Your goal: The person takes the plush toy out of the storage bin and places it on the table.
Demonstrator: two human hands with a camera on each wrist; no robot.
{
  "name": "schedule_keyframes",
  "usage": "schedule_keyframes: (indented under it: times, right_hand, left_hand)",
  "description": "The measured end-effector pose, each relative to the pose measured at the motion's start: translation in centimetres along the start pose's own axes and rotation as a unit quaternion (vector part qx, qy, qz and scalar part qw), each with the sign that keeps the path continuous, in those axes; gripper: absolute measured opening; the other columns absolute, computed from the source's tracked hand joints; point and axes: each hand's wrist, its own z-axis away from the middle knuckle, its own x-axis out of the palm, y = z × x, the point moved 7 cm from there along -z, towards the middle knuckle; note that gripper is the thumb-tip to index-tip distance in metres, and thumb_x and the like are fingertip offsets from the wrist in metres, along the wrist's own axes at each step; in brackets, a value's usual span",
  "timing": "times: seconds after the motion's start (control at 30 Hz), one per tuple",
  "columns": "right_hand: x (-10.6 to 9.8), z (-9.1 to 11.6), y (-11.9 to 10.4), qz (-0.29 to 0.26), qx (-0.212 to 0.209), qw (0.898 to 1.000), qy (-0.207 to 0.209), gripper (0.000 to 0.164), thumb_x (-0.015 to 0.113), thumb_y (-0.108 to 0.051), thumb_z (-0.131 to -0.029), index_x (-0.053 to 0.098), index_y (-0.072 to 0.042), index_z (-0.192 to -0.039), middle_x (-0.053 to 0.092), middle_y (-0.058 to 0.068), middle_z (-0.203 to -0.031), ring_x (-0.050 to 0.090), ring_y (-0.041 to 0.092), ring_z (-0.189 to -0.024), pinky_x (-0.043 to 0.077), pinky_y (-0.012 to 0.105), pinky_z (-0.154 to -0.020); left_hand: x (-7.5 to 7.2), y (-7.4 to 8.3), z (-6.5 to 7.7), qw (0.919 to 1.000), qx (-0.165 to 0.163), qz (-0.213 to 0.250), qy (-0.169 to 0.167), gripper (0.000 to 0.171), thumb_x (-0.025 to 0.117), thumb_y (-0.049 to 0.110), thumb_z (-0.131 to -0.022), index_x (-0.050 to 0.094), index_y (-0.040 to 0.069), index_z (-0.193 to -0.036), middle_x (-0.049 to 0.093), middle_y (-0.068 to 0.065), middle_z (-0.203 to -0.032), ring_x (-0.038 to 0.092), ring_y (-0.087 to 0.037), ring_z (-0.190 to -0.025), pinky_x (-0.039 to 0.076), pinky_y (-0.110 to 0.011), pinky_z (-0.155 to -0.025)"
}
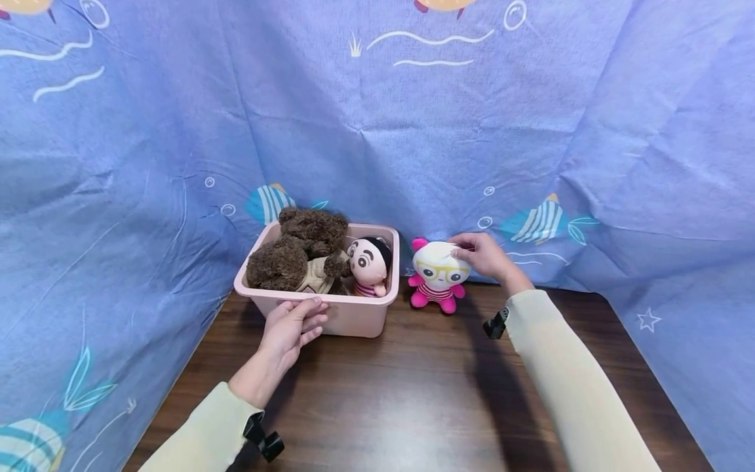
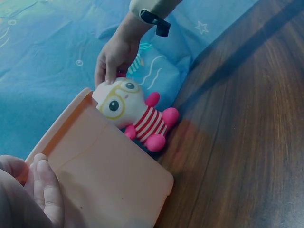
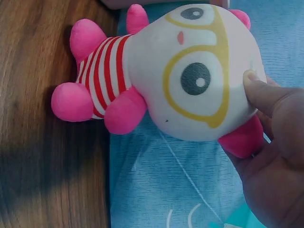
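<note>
A pink and white plush panda doll [image 1: 438,270] with yellow glasses and a red-striped body stands upright right of the bin. My right hand [image 1: 480,254] pinches the top of its head, thumb in front and fingers behind, by one pink ear. The pale pink plastic bin [image 1: 354,318] has my left hand [image 1: 295,326] at its front rim, thumb over the edge and fingers against the outer wall. Inside lie a dark brown curly teddy bear [image 1: 277,262] in beige clothing and a black-haired doll [image 1: 369,259] with thick eyebrows. Another brown furry part [image 1: 315,229] shows behind them.
A dark wood table [image 1: 401,387] carries the bin and the panda doll. Blue cloth [image 1: 448,144] printed with fish hangs close behind them and along both sides. Black wrist mounts [image 1: 263,438] sit on both light yellow sleeves.
</note>
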Motion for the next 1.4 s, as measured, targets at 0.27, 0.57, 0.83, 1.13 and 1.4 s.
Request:
schedule_keyframes:
  times: [0.27, 0.57, 0.83, 1.13, 1.4]
  right_hand:
    - [-1.1, 0.0, 0.5, 0.016, 0.001, 0.997, 0.077, 0.038, 0.079, -0.019, -0.092, 0.069, -0.001, -0.124, 0.063, 0.025, -0.124, 0.063, 0.040, -0.113, 0.053, 0.049, -0.094]
    - [-0.6, 0.9, 3.2, -0.038, 0.042, 0.993, 0.103, 0.049, 0.080, -0.029, -0.091, 0.066, -0.001, -0.128, 0.069, 0.022, -0.120, 0.065, 0.030, -0.104, 0.054, 0.029, -0.081]
    - [1.2, 1.6, 5.1, -0.159, 0.105, 0.979, 0.066, 0.086, 0.080, -0.021, -0.091, 0.028, 0.000, -0.156, 0.047, 0.029, -0.146, 0.057, 0.042, -0.127, 0.055, 0.048, -0.101]
    - [1.5, 1.6, 5.4, -0.202, 0.124, 0.967, 0.090, 0.070, 0.076, -0.018, -0.094, 0.039, 0.005, -0.149, 0.051, 0.028, -0.147, 0.053, 0.039, -0.135, 0.053, 0.050, -0.105]
    - [1.3, 1.7, 5.2, -0.174, 0.113, 0.973, 0.097, 0.074, 0.077, -0.022, -0.094, 0.035, 0.000, -0.152, 0.049, 0.028, -0.144, 0.055, 0.042, -0.131, 0.054, 0.055, -0.101]
  left_hand:
    - [0.0, -0.1, 0.0, 1.0000, 0.000, -0.001, 0.001, 0.026, 0.068, 0.017, -0.099, 0.051, 0.008, -0.117, 0.078, 0.007, -0.085, 0.072, -0.005, -0.069, 0.059, -0.021, -0.062]
    - [0.0, -0.2, 0.0, 1.0000, 0.002, -0.001, 0.000, 0.025, 0.068, 0.017, -0.099, 0.052, 0.007, -0.117, 0.079, 0.007, -0.085, 0.072, -0.005, -0.068, 0.058, -0.021, -0.061]
    - [-0.1, -0.1, -0.1, 1.0000, 0.004, 0.002, 0.000, 0.022, 0.068, 0.016, -0.099, 0.057, 0.007, -0.115, 0.079, 0.005, -0.088, 0.071, -0.005, -0.067, 0.057, -0.020, -0.060]
    - [0.1, -0.1, -0.1, 0.9999, 0.009, 0.011, 0.002, 0.019, 0.069, 0.016, -0.098, 0.059, 0.008, -0.112, 0.079, 0.005, -0.087, 0.071, -0.005, -0.067, 0.057, -0.020, -0.060]
    - [-0.1, -0.2, 0.0, 0.9998, 0.012, 0.013, 0.010, 0.024, 0.071, 0.017, -0.097, 0.058, 0.007, -0.114, 0.079, 0.005, -0.087, 0.071, -0.005, -0.067, 0.057, -0.020, -0.060]
